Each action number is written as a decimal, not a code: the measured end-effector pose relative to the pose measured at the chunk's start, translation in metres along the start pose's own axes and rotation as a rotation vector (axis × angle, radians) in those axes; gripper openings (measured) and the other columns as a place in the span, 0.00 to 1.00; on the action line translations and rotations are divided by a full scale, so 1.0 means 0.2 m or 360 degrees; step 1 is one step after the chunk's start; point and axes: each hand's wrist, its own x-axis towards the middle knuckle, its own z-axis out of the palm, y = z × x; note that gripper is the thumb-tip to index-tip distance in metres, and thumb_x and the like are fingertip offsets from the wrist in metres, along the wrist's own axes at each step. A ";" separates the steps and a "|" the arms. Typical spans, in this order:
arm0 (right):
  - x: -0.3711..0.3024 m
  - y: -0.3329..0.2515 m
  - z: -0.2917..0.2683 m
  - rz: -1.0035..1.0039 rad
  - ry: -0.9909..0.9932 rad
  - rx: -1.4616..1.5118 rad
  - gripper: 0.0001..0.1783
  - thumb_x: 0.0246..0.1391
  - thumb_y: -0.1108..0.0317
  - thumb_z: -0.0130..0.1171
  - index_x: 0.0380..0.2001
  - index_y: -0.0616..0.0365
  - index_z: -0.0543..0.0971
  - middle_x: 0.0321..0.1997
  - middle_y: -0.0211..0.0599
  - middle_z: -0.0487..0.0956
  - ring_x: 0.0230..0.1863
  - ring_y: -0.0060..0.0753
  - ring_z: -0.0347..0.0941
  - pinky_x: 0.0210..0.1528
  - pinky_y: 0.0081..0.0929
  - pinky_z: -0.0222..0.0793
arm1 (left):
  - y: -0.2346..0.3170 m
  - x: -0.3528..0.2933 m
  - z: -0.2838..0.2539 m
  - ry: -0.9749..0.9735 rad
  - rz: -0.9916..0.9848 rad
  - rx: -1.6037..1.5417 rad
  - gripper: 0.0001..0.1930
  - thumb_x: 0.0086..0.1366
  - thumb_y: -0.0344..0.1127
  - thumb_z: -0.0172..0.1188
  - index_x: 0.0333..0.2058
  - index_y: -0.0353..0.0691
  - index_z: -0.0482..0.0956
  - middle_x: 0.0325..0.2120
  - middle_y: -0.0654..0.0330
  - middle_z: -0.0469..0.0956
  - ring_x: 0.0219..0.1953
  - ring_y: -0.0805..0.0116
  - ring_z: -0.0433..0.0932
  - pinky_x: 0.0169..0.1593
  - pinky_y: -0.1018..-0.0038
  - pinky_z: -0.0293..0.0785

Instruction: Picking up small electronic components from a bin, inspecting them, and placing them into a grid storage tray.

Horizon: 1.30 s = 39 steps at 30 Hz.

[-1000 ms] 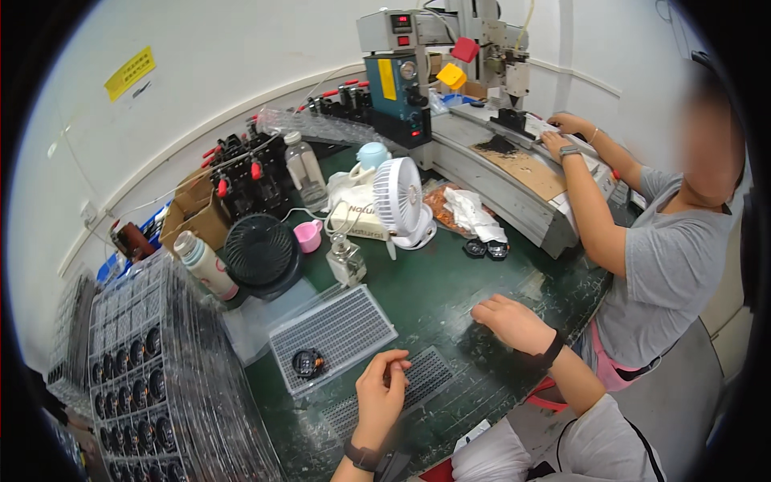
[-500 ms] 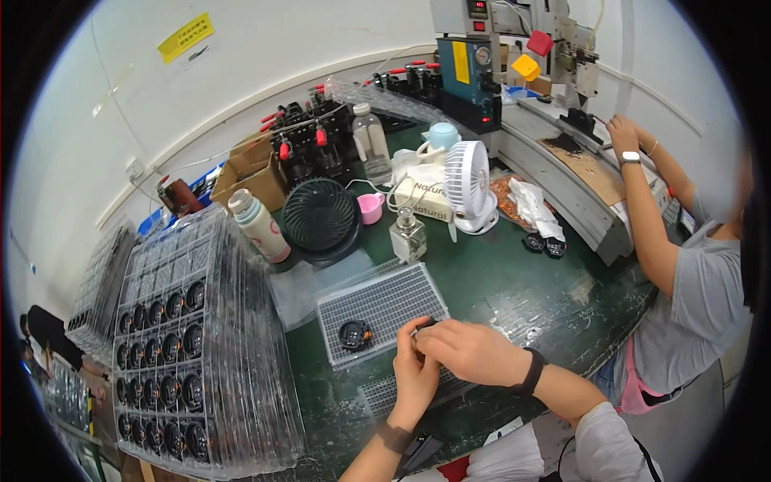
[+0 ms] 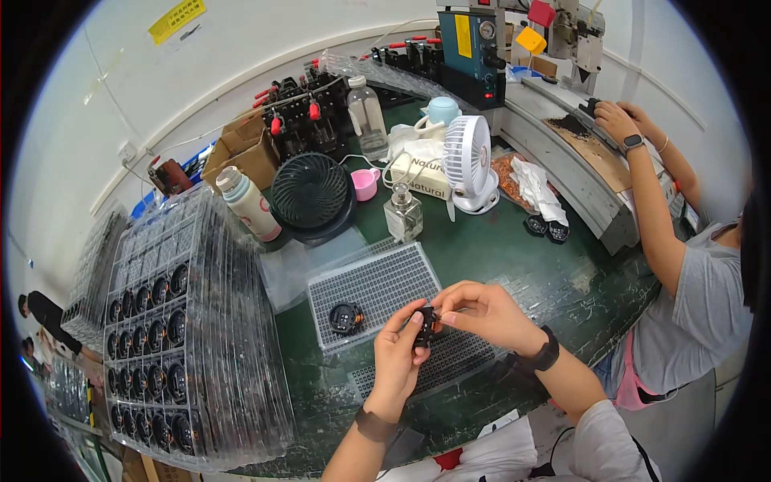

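Small black part (image 3: 423, 329) with a bit of orange at its side is being held up between both hands, over the near side of the green table (image 3: 534, 281). Left hand (image 3: 398, 347): mostly closed, part being pinched between thumb and fingers. Right hand (image 3: 488, 315): thumb and forefinger being brought together at the part's right edge, other fingers being kept loosely bent; whether anything separate is being gripped cannot be told. Dark wristbands are being worn on both wrists.

Below the hands, a perforated grid sheet (image 3: 462, 363) is being partly covered by them. Just beyond, a pale grid tray (image 3: 393, 273) is being used as a rest for one round black part (image 3: 346, 318), near its left corner. On the left, a tall stack of clear plastic trays (image 3: 233, 345) is being seen, rows of round black parts being held in the side facing out.

Behind the pale tray, a square glass bottle (image 3: 403, 215), a pink cup (image 3: 365, 184), a black fan (image 3: 312, 195) and a white fan (image 3: 468, 157) are being supported by the table. At right, the bench machine (image 3: 574, 157) is being handled by a co-worker in grey, a watch being worn.
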 end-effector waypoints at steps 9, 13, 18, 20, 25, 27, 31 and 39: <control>-0.03 0.00 0.02 0.0010 0.0027 -0.0208 0.05 0.52 0.79 0.59 0.33 0.65 0.78 0.51 0.39 0.70 0.48 0.27 0.73 0.54 0.25 0.71 | -0.01 0.00 0.00 0.0090 0.0006 0.0076 0.13 0.67 0.30 0.53 0.50 0.35 0.73 0.28 0.64 0.75 0.16 0.86 0.63 0.17 0.89 0.57; -0.02 -0.01 0.03 0.0037 0.0018 -0.0287 0.05 0.51 0.79 0.59 0.33 0.65 0.78 0.51 0.39 0.70 0.48 0.26 0.72 0.53 0.25 0.71 | -0.01 0.00 -0.02 0.0065 0.0002 0.0081 0.12 0.67 0.31 0.53 0.48 0.37 0.74 0.30 0.63 0.78 0.18 0.86 0.63 0.18 0.89 0.58; -0.02 0.00 0.03 0.0024 0.0022 -0.0281 0.05 0.51 0.80 0.59 0.33 0.66 0.78 0.51 0.39 0.69 0.48 0.27 0.72 0.53 0.25 0.72 | -0.01 0.00 -0.02 0.0059 0.0022 0.0073 0.12 0.67 0.31 0.54 0.48 0.37 0.74 0.30 0.63 0.78 0.18 0.85 0.64 0.18 0.89 0.58; -0.02 0.01 0.03 0.0036 0.0022 -0.0270 0.05 0.51 0.80 0.59 0.33 0.66 0.78 0.51 0.39 0.69 0.48 0.26 0.72 0.53 0.25 0.71 | -0.02 0.00 -0.02 0.0056 0.0024 0.0067 0.12 0.67 0.31 0.54 0.48 0.37 0.74 0.30 0.63 0.78 0.18 0.85 0.64 0.18 0.89 0.58; -0.02 0.00 0.03 0.0044 0.0026 -0.0279 0.05 0.51 0.80 0.59 0.34 0.66 0.78 0.51 0.39 0.69 0.48 0.26 0.72 0.53 0.25 0.71 | -0.02 0.00 -0.02 0.0067 0.0019 0.0078 0.12 0.67 0.31 0.54 0.48 0.37 0.74 0.29 0.63 0.78 0.17 0.85 0.63 0.18 0.89 0.58; -0.02 0.01 0.03 0.0039 0.0031 -0.0303 0.05 0.51 0.80 0.58 0.34 0.66 0.78 0.51 0.39 0.69 0.48 0.26 0.72 0.53 0.25 0.71 | -0.02 0.00 -0.02 0.0062 0.0015 0.0071 0.12 0.67 0.32 0.54 0.48 0.37 0.74 0.29 0.63 0.78 0.17 0.85 0.63 0.17 0.88 0.58; -0.02 0.00 0.03 0.0025 0.0028 -0.0325 0.05 0.51 0.80 0.58 0.34 0.66 0.78 0.51 0.39 0.69 0.48 0.27 0.72 0.53 0.25 0.71 | -0.02 0.00 -0.02 0.0060 0.0010 0.0087 0.12 0.67 0.32 0.54 0.48 0.37 0.74 0.29 0.62 0.78 0.17 0.85 0.64 0.17 0.88 0.58; -0.02 0.01 0.03 0.0021 0.0044 -0.0266 0.05 0.52 0.80 0.57 0.34 0.67 0.77 0.51 0.40 0.69 0.48 0.27 0.72 0.54 0.25 0.71 | -0.02 0.01 -0.02 0.0086 0.0028 0.0126 0.12 0.67 0.32 0.54 0.48 0.37 0.74 0.28 0.62 0.78 0.17 0.85 0.64 0.17 0.88 0.57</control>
